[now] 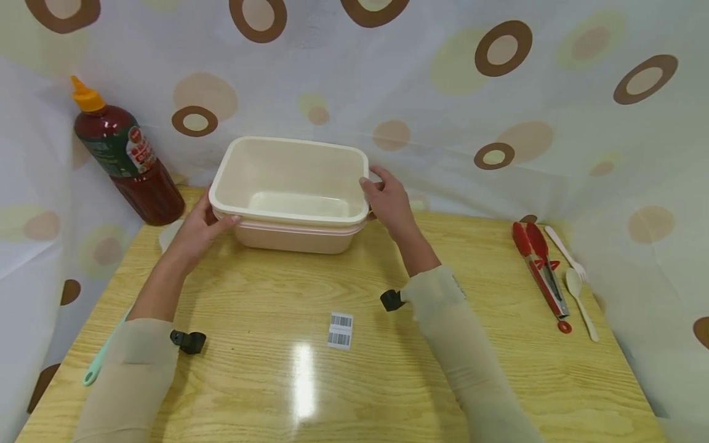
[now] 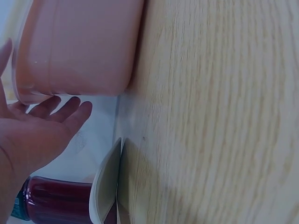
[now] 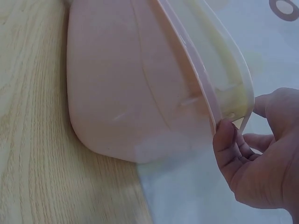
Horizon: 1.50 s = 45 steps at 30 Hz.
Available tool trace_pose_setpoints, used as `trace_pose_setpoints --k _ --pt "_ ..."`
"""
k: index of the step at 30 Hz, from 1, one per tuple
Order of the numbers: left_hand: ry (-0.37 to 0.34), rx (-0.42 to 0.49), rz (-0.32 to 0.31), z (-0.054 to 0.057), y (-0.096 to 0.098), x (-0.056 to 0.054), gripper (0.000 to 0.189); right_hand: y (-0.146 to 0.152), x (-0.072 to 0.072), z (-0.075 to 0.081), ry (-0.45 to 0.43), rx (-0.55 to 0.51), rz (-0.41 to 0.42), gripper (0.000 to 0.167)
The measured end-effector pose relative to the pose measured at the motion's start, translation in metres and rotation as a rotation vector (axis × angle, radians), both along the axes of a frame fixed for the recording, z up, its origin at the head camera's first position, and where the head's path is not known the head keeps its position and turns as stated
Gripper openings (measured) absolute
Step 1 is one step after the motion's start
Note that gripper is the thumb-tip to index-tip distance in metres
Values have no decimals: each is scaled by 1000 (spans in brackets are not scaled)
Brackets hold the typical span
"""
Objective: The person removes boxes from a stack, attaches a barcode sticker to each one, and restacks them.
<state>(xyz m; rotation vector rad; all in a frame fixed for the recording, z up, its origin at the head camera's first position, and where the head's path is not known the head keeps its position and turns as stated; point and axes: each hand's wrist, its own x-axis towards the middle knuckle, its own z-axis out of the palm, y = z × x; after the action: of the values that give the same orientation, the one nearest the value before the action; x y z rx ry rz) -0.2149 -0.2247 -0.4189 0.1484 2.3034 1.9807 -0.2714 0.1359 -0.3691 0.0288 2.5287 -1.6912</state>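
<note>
A cream rectangular plastic basin (image 1: 288, 178) sits nested in a pink basin (image 1: 293, 239) at the back of the table. My left hand (image 1: 195, 232) holds the left end, thumb along the front rim; the left wrist view shows its fingers (image 2: 70, 112) under the pink rim. At the right end, my right hand (image 1: 389, 200) grips the rims. In the right wrist view a fingertip touches the pink rim, while another part of that hand is at the cream rim (image 3: 250, 88), which stands slightly apart from the pink one there.
A red sauce bottle (image 1: 133, 160) stands back left, with a whitish curved piece (image 2: 105, 184) near it. A teal handle (image 1: 94, 369) shows beside my left sleeve. Red tongs (image 1: 540, 264), a fork (image 1: 565, 252) and a spoon (image 1: 578, 298) lie right. A barcode label (image 1: 340, 330) lies centrally.
</note>
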Motion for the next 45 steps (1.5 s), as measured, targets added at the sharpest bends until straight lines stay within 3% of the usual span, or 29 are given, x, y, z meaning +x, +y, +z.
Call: trace_pose_setpoints --k 13,18,25,32,38,45 --pt "-15 16 20 -4 2 -5 89 -8 -11 -3 21 70 -42 64" --pt "-19 0 20 -5 1 -4 91 -13 -12 -1 38 143 -29 66" --pt "-10 -94 47 -6 -1 -4 91 -17 -14 1 54 271 -16 69" --pt "-12 -135 56 -4 -3 -4 91 -17 -14 4 130 400 5 65" --pt "-12 -150 54 -3 -2 -4 91 -17 -13 8 152 411 13 64" --pt "-2 -146 50 -4 -2 -4 89 -15 -16 8 144 348 -9 66"
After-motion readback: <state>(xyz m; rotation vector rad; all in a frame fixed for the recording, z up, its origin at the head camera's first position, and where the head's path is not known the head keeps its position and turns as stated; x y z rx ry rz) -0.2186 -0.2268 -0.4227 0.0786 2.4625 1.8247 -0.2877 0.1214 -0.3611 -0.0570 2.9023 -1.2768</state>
